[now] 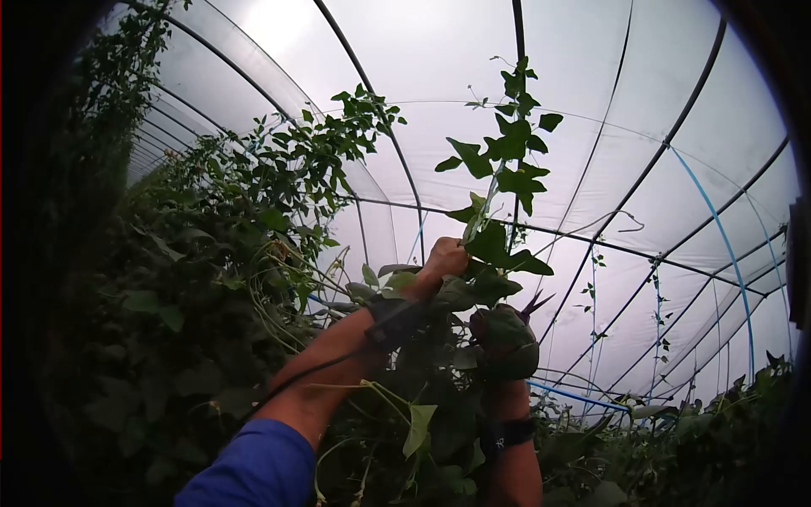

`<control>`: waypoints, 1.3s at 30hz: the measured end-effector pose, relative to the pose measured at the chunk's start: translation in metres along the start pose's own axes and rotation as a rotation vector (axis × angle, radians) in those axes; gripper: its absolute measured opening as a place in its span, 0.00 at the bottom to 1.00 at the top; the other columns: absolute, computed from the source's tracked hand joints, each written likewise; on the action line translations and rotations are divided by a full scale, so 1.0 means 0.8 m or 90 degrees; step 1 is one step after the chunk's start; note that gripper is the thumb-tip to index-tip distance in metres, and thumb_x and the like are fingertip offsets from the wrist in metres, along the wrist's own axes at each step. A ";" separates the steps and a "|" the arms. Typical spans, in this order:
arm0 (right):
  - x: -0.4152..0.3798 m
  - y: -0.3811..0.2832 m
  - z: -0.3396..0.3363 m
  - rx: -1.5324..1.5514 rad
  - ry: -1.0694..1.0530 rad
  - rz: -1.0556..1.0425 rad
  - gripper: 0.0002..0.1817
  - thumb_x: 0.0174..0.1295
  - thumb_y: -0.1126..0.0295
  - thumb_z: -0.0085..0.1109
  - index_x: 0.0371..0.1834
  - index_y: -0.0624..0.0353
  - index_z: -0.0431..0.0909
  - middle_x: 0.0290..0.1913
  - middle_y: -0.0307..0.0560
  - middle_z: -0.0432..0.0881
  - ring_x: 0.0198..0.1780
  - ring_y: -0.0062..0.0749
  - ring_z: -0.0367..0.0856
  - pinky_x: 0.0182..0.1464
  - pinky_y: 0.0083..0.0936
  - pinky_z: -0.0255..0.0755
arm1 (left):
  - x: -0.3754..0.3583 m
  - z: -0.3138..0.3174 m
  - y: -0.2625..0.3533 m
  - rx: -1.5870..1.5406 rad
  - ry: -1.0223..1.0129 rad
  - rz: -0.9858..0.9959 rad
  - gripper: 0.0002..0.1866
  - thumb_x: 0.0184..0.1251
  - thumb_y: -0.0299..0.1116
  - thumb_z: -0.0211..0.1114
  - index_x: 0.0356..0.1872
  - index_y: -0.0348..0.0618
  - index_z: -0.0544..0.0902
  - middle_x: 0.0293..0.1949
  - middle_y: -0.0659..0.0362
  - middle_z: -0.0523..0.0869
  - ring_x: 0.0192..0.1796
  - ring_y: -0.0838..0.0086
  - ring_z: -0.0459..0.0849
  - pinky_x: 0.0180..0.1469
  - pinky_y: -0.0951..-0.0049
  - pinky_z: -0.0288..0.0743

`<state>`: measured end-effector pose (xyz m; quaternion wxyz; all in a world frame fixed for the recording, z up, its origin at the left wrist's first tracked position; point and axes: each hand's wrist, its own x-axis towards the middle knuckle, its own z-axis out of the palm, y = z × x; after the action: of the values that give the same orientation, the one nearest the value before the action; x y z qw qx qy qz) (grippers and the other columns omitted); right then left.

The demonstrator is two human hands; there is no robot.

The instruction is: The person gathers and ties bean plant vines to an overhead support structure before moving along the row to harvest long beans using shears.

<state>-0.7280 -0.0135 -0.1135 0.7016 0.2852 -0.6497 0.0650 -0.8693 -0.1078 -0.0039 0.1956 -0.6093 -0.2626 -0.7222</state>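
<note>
My left hand [448,256] is raised in front of me, its fingers closed around the stem of a climbing vine [512,144] with lobed green leaves. The vine rises above the fist toward the roof. Lower and to the right is my right hand [492,328], largely covered by a big dark leaf [510,355]. It is closed on a pair of snips [537,304], whose pointed blades stick out up and right, slightly apart. The snips' handles are hidden by the hand and leaves. Foliage crowds around both wrists.
Dense vines [279,169] fill the left side, and more foliage [676,456] grows low on the right. Metal hoops [663,165] carry a translucent plastic cover overhead. Blue strings [718,211] hang at the right. A dark cable [317,369] runs along my left forearm.
</note>
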 end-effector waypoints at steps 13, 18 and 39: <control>0.138 0.083 0.013 0.313 -0.217 0.200 0.08 0.63 0.73 0.55 0.44 0.62 0.76 0.39 0.41 0.82 0.38 0.20 0.80 0.36 0.21 0.76 | -0.049 0.013 -0.019 0.130 0.027 0.083 0.21 0.55 0.50 0.59 0.30 0.41 0.85 0.32 0.46 0.85 0.39 0.51 0.85 0.42 0.58 0.76; 0.135 -0.036 0.055 0.423 -0.135 0.428 0.08 0.58 0.69 0.54 0.30 0.64 0.75 0.29 0.49 0.80 0.31 0.33 0.79 0.33 0.29 0.76 | -0.052 0.029 -0.042 0.187 0.073 0.246 0.10 0.49 0.39 0.63 0.27 0.42 0.82 0.27 0.47 0.82 0.34 0.51 0.83 0.35 0.57 0.75; 0.127 0.000 0.029 0.292 -0.098 0.442 0.15 0.64 0.60 0.57 0.25 0.59 0.79 0.21 0.43 0.77 0.24 0.25 0.78 0.27 0.24 0.72 | -0.098 0.007 -0.029 0.247 0.005 0.349 0.09 0.52 0.31 0.57 0.34 0.40 0.76 0.32 0.45 0.81 0.38 0.50 0.80 0.37 0.53 0.71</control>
<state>-0.7329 -0.0532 -0.0175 0.5059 0.2022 -0.7263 0.4192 -0.8644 -0.0892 -0.0834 0.4955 -0.6062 -0.2209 -0.5815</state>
